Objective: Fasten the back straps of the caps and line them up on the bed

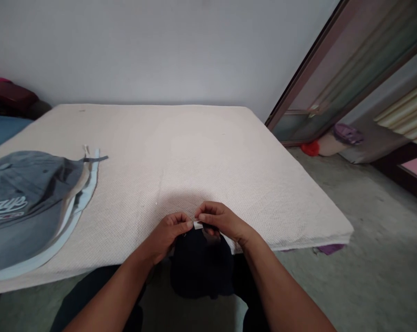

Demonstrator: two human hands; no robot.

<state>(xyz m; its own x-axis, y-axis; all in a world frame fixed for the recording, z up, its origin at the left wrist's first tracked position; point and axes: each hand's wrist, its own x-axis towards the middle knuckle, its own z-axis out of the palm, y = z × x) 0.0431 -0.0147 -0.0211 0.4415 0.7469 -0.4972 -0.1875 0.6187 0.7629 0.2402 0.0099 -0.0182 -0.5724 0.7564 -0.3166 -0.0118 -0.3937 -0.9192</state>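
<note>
Bare forearms (pixel 282 279) are extended over dark-clad legs (pixel 86 288). Between the legs, at the near edge of a pale cloth-covered surface (pixel 229 147), a dark cap (pixel 201 267) is held by both hands. Its edge is pinched between thumb and fingers by the left hand (pixel 170 233); a dark part beside a small white tag (pixel 198 225) is grasped by the right hand (pixel 225 221). At left, a grey cap (pixel 28 184) is stacked over paler headwear (pixel 89 189).
</note>
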